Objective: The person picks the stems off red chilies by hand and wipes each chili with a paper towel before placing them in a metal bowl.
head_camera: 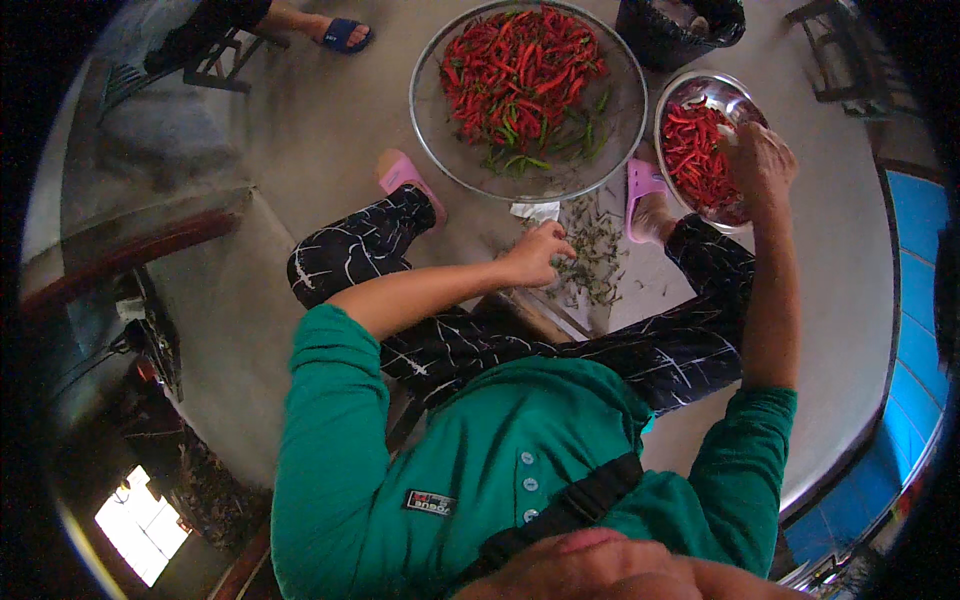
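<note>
My left hand (536,255) hovers over a scatter of plucked green chili stems (596,259) on the floor between my legs. Its fingers are loosely curled and apart, and I see nothing between them. Over the right rim of a shiny metal bowl (718,75) is my right hand (765,161), blurred, with its fingertips turned down and partly hidden. Red chilies (697,150) fill much of that bowl. Ahead of me sits a wide round tray with a metal rim (417,124), bearing a heap of red chilies (525,71) and some green chilies (517,161) near its front.
A black-lined bin (679,34) stands behind the bowl. White paper (536,211) lies at the tray's near edge. My feet in pink slippers (643,187) flank the tray. Another person's foot in a blue slipper (346,34) is at upper left; a stool (832,56) is at upper right.
</note>
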Demonstrator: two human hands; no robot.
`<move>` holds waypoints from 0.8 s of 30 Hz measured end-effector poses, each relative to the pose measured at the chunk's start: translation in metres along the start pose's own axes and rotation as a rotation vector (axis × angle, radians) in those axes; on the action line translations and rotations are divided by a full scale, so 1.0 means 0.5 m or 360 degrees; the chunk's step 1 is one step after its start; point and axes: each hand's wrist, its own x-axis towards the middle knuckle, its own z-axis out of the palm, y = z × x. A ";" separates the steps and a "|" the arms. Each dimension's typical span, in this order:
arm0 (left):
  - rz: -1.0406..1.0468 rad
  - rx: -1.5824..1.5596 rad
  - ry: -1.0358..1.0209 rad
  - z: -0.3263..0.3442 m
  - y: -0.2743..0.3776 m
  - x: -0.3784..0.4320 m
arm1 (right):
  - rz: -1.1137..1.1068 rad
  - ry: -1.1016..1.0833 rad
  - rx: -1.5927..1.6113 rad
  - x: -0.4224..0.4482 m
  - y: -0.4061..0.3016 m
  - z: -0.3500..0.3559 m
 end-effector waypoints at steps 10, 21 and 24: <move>-0.1200 0.0365 0.0189 -0.065 -0.306 0.120 | -0.0020 0.0189 0.0150 -0.010 -0.074 -0.076; -0.0567 0.0393 0.0721 -0.038 -0.425 0.228 | -0.1303 -0.0418 0.0649 -0.113 -0.226 -0.087; -0.0949 0.0507 0.0824 -0.016 -0.424 0.292 | -0.1283 -0.0648 0.0826 -0.109 -0.229 -0.082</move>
